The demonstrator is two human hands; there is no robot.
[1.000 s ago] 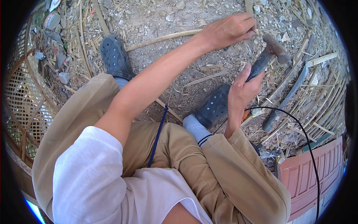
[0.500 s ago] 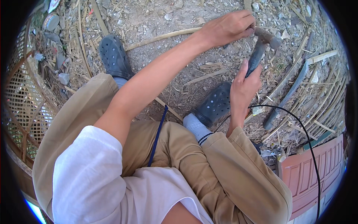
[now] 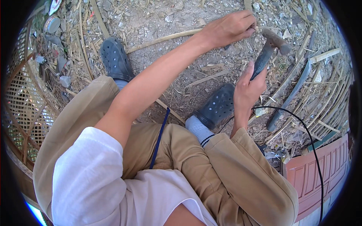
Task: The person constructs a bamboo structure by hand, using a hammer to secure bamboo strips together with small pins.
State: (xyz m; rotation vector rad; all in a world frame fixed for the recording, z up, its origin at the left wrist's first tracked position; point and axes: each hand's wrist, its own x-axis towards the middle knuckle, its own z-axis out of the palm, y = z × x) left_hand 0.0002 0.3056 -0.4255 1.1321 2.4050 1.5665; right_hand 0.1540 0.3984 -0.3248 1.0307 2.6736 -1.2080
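Observation:
In my right hand (image 3: 248, 88) is a hammer (image 3: 264, 51) with a dark handle and a rusty metal head. The fingers wrap round the handle, and the head points up and away from me. My left hand (image 3: 233, 26) reaches far forward, just left of the hammer head and apart from it. Its thumb and fingertips are pinched together low over the ground; what they hold is too small or hidden to make out. Just beyond that hand, a narrow bamboo strip (image 3: 247, 5) shows at the top edge. A longer bamboo strip (image 3: 166, 38) lies behind the left wrist.
On the right lie a long curved blade (image 3: 290, 98) and a pile of split bamboo strips (image 3: 326, 101). A black cable (image 3: 301, 121) curves past a reddish-brown panel (image 3: 318, 169). At left stands a woven lattice basket (image 3: 22, 105), with a round tin (image 3: 52, 24) above it. Dark clogs are on my feet.
The hammer head has swung slightly right, away from my left hand, and my right hand has shifted a little with it. My left hand has hardly moved.

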